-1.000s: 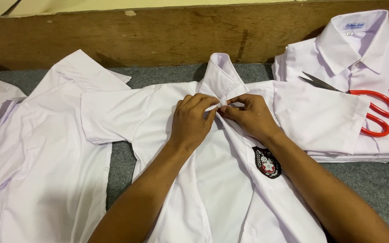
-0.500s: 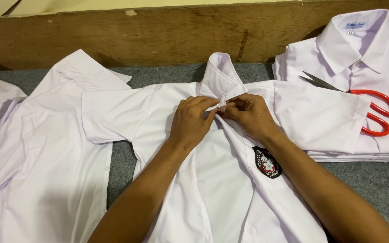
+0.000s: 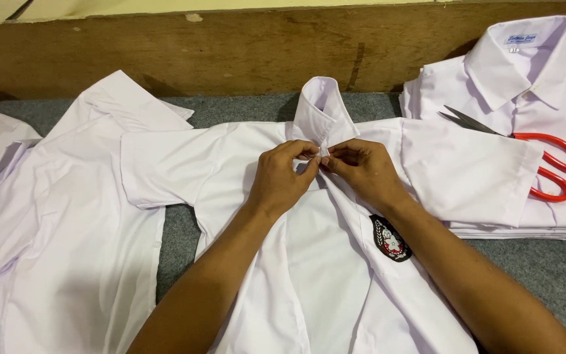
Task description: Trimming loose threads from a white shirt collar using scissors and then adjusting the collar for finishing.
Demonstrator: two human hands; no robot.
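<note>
Lying flat across the middle of the frame, a white short-sleeved shirt [image 3: 309, 262] spreads over a grey felt-like surface [image 3: 532, 269], its collar [image 3: 319, 108] standing up toward the top centre. Both hands meet just below that collar: the left hand [image 3: 283, 180] pinches the shirt's front edge between thumb and fingertips, and the right hand [image 3: 361, 170] closes its fingers narrowly on the facing edge, the two touching at the neck opening. A dark embroidered badge [image 3: 390, 238] sits on the chest, just below the right wrist. At the left of the frame more white shirts [image 3: 54, 216] lie loosely spread. At the upper right a stack of folded white shirts [image 3: 512, 72] carries red-handled scissors [image 3: 545, 164] on top. A wooden board [image 3: 198, 56] runs along the top edge behind everything.
</note>
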